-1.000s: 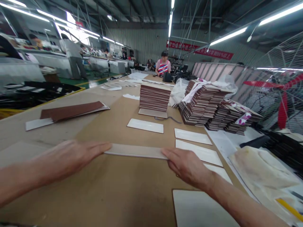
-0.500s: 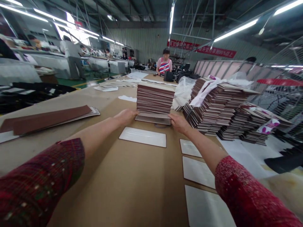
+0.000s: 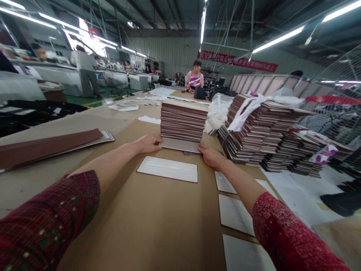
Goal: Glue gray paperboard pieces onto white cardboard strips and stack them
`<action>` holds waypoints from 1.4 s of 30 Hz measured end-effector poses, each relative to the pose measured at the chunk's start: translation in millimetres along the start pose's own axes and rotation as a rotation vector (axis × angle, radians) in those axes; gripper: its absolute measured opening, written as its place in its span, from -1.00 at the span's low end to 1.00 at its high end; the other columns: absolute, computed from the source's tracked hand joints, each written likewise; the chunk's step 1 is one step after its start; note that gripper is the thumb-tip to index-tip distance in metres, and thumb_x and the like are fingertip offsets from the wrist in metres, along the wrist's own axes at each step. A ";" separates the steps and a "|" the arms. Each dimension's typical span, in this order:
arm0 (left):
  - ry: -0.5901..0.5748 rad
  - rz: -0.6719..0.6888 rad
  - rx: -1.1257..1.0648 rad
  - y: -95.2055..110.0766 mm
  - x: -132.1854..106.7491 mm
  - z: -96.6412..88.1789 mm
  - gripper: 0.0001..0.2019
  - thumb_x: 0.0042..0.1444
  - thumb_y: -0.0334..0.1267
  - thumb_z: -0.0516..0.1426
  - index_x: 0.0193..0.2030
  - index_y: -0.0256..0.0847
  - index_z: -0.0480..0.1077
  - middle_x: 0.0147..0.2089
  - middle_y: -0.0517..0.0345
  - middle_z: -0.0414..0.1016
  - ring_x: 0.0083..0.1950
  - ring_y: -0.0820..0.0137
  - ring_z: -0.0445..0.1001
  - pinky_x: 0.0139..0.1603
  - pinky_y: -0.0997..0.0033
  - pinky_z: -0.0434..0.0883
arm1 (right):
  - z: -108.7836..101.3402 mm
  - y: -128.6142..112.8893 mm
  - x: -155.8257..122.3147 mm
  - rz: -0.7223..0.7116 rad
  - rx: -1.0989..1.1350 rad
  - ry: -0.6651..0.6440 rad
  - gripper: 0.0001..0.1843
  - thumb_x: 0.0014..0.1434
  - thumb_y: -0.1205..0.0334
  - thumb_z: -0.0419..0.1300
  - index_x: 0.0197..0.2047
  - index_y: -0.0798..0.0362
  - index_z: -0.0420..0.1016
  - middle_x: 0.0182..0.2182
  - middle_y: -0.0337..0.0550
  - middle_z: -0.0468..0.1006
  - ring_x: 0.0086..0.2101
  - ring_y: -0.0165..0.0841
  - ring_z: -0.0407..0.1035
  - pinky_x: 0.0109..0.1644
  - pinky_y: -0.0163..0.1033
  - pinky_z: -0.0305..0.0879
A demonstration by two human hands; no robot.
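Both my arms reach forward over the brown table (image 3: 146, 222). My left hand (image 3: 148, 143) rests flat against the left end of a pale flat panel (image 3: 180, 144) at the foot of a neat stack of brown panels (image 3: 184, 120). At the panel's right end, my right hand (image 3: 208, 155) lies with fingers closed on its edge. The panel sits on the table at the base of the stack. A white rectangular sheet (image 3: 168, 169) lies just in front of my hands.
Several more white sheets (image 3: 235, 212) lie on the right of the table. A large leaning pile of brown panels (image 3: 262, 128) with a white bag on it stands right. Long brown boards (image 3: 47, 145) lie left. A person (image 3: 194, 79) works at the far end.
One second ago my hands held the pale panel near me; they carried it forward to the stack's base, and since half a second ago it has shifted slightly toward me.
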State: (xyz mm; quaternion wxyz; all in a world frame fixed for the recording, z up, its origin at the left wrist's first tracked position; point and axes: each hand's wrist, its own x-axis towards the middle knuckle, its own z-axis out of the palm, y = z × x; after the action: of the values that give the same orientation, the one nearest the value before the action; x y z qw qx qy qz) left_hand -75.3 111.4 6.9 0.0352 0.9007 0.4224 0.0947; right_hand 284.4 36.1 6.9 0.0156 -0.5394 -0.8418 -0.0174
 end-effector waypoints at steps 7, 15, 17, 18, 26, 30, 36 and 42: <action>0.019 -0.066 -0.043 1.6 -1.9 1.3 -0.47 0.15 0.09 0.09 0.15 -0.16 0.51 0.23 0.05 0.52 0.22 0.22 0.49 0.28 0.37 0.34 | -3.8 -3.1 8.2 -0.041 -0.035 0.046 -0.49 0.22 0.56 0.00 0.17 0.12 0.45 0.19 0.09 0.45 0.15 -0.18 0.33 0.24 -0.15 0.23; -0.155 -0.132 -0.048 14.7 -57.8 -33.9 -0.33 0.24 0.09 -0.01 0.38 -0.28 0.27 0.26 -0.15 0.49 0.20 0.09 0.52 0.21 0.21 0.41 | -24.2 -39.0 -38.2 -0.063 0.040 0.056 -0.38 0.21 0.52 -0.01 0.34 0.23 0.31 0.26 0.18 0.40 0.23 -0.10 0.28 0.31 -0.04 0.18; -0.218 -0.104 -0.044 24.1 -79.9 -39.9 -0.35 0.24 0.06 0.01 0.37 -0.29 0.28 0.32 -0.14 0.43 0.28 0.11 0.46 0.28 0.23 0.36 | -22.7 -53.6 -54.0 -0.097 0.068 0.022 -0.36 0.20 0.50 0.02 0.35 0.24 0.31 0.26 0.15 0.42 0.23 -0.14 0.30 0.33 -0.09 0.17; -0.237 -0.097 -0.040 30.0 -90.8 -42.4 -0.34 0.23 0.06 0.02 0.37 -0.30 0.28 0.35 -0.15 0.40 0.32 0.10 0.42 0.31 0.24 0.33 | -21.8 -61.1 -61.4 -0.115 0.078 0.006 -0.36 0.19 0.49 0.02 0.36 0.27 0.29 0.27 0.15 0.41 0.24 -0.15 0.29 0.34 -0.10 0.15; -0.258 0.094 -0.031 77.5 -194.3 -61.1 -0.36 0.20 -0.06 0.10 0.40 -0.20 0.24 0.41 -0.09 0.31 0.40 0.09 0.31 0.39 0.20 0.27 | -39.6 -137.6 -143.1 -0.198 0.173 -0.095 -0.28 0.19 0.31 0.09 0.39 0.41 0.20 0.29 0.26 0.37 0.25 -0.05 0.26 0.37 -0.01 0.12; -0.239 0.074 -0.069 102.2 -262.7 -67.2 -0.34 0.21 -0.09 0.10 0.45 -0.11 0.18 0.43 -0.07 0.28 0.42 0.04 0.29 0.39 0.08 0.29 | -52.4 -188.0 -201.3 -0.170 0.303 -0.120 -0.30 0.20 0.23 0.13 0.37 0.33 0.25 0.28 0.22 0.38 0.25 -0.02 0.24 0.37 0.03 0.13; -0.323 -0.044 -0.107 151.2 -357.9 -80.6 -0.27 0.21 -0.05 0.12 0.50 -0.10 0.08 0.49 -0.06 0.19 0.49 0.07 0.16 0.47 0.07 0.16 | -59.1 -237.9 -268.2 -0.173 0.370 -0.265 -0.24 0.25 0.23 0.14 0.47 0.25 0.12 0.41 0.15 0.18 0.38 0.01 0.05 0.44 0.16 0.06; -0.265 -0.225 -0.110 129.1 -405.0 -121.8 -0.16 0.12 -0.03 0.22 0.51 -0.06 0.04 0.50 -0.06 0.14 0.47 0.07 0.17 0.46 0.07 0.14 | -51.6 -220.1 -293.6 -0.262 0.304 0.032 -0.33 0.35 0.09 0.10 0.47 0.03 0.16 0.35 0.03 0.32 0.31 -0.02 0.23 0.32 0.19 0.31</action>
State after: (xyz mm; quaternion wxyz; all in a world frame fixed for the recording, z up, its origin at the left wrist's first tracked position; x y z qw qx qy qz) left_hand -255.6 -284.3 87.7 0.1502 0.8492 0.5062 -0.0064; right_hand 207.4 -324.6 42.5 0.1076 -0.4165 -0.8972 0.0995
